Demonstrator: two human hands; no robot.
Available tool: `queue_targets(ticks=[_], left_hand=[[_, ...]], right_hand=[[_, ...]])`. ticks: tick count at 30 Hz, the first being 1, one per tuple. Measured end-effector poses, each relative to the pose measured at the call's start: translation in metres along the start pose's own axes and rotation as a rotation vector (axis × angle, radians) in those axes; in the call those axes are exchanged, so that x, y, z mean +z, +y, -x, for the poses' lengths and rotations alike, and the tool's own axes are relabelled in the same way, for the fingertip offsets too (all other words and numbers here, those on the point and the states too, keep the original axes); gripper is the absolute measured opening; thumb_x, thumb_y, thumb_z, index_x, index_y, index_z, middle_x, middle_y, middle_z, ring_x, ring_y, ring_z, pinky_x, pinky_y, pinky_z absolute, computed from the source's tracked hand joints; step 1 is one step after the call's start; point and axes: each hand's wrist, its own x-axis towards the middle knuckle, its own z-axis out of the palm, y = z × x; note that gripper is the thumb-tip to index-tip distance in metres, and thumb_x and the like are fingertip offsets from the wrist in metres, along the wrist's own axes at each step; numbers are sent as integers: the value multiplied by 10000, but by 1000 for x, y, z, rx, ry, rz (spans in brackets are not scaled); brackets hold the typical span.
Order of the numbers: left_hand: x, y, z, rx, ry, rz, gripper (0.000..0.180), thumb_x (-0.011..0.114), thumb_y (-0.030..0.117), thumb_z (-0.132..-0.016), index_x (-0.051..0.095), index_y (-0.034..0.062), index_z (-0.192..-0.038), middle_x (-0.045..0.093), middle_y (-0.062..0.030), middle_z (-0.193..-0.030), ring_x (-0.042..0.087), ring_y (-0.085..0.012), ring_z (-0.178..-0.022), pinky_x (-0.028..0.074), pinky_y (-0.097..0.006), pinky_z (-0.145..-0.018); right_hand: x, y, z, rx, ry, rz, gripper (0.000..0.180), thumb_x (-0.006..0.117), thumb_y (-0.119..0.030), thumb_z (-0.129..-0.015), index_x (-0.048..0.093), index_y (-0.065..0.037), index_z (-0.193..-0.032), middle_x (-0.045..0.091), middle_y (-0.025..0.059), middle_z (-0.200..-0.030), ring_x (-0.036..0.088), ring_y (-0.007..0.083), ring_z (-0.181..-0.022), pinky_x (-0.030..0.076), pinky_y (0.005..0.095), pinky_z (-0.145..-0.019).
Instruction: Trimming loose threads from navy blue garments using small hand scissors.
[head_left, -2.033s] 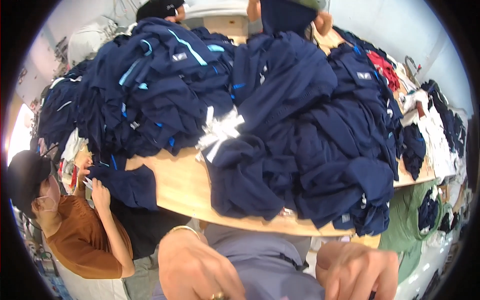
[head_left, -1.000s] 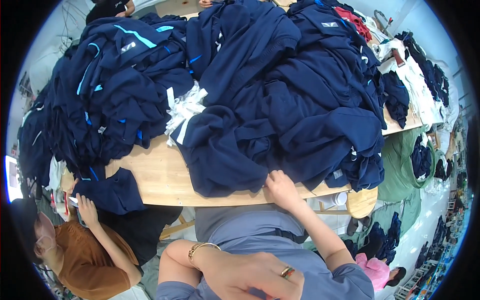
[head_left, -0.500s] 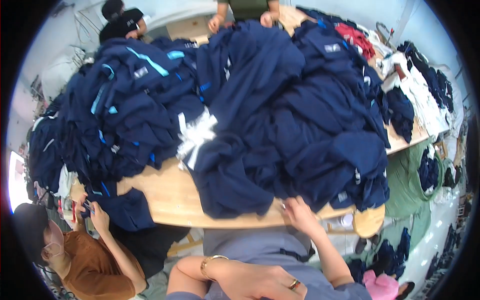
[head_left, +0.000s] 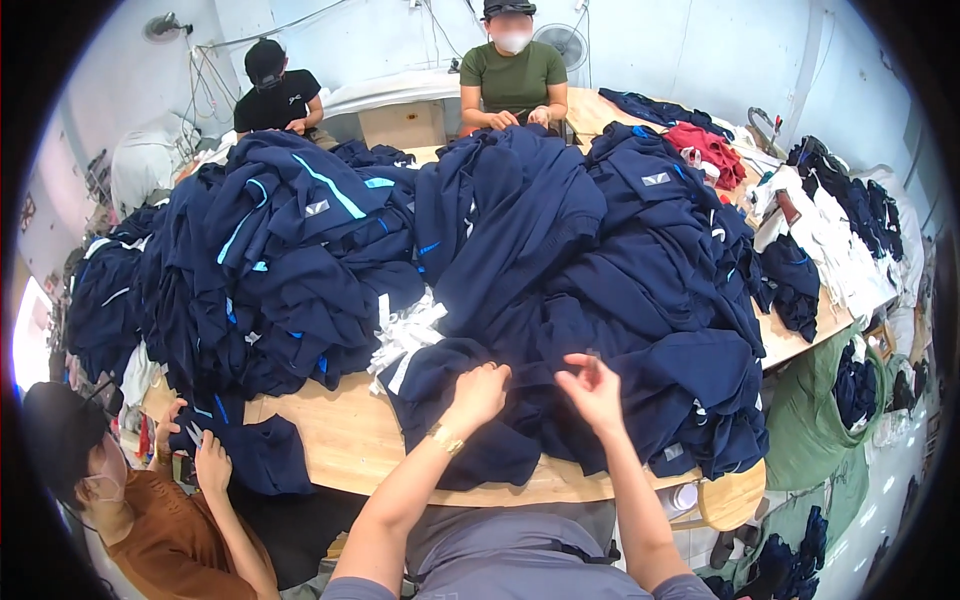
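A large heap of navy garments (head_left: 640,260) covers most of the table in front of me. My left hand (head_left: 480,393), with a gold bracelet at its wrist, lies on the near navy garment (head_left: 470,450), its fingers curled into the cloth. To its right, my right hand (head_left: 593,392) hovers just over the same heap. Its thumb stands off from the bent fingers, and a small dark thing, blurred by motion, shows at them. A bundle of white strips (head_left: 405,335) lies on the cloth beyond my left hand.
Bare wood of the table (head_left: 350,430) shows at the near left. A co-worker in brown (head_left: 190,545) sits close on my left, holding scissors. Two more people sit across the table. At the right are white garments (head_left: 830,220) and a green sack (head_left: 800,420) with navy cloth.
My left hand has come up from near my body onto the navy garment. My right hand has moved up from the table edge to over the heap. The view has tilted up.
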Motion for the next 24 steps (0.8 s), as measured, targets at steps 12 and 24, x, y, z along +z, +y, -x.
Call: queue_targets(ticks=[12, 24], left_hand=[[-225, 62, 43, 243, 819, 491, 272, 575, -70, -712, 564, 27, -966, 600, -115, -849, 625, -241, -777, 484, -297, -700], [-234, -29, 100, -184, 809, 367, 169, 619, -72, -682, 547, 16, -807, 547, -19, -760, 542, -101, -704, 443, -224, -684]], right_hand=[[89, -76, -30, -382, 94, 35, 345, 706, 3, -684, 550, -56, -987, 379, -20, -666, 375, 75, -577, 350, 192, -550], [-22, -104, -11, -273, 120, 246, 383, 683, 33, -727, 534, -69, -1064, 338, -70, -705, 320, 20, -618, 268, 144, -546]])
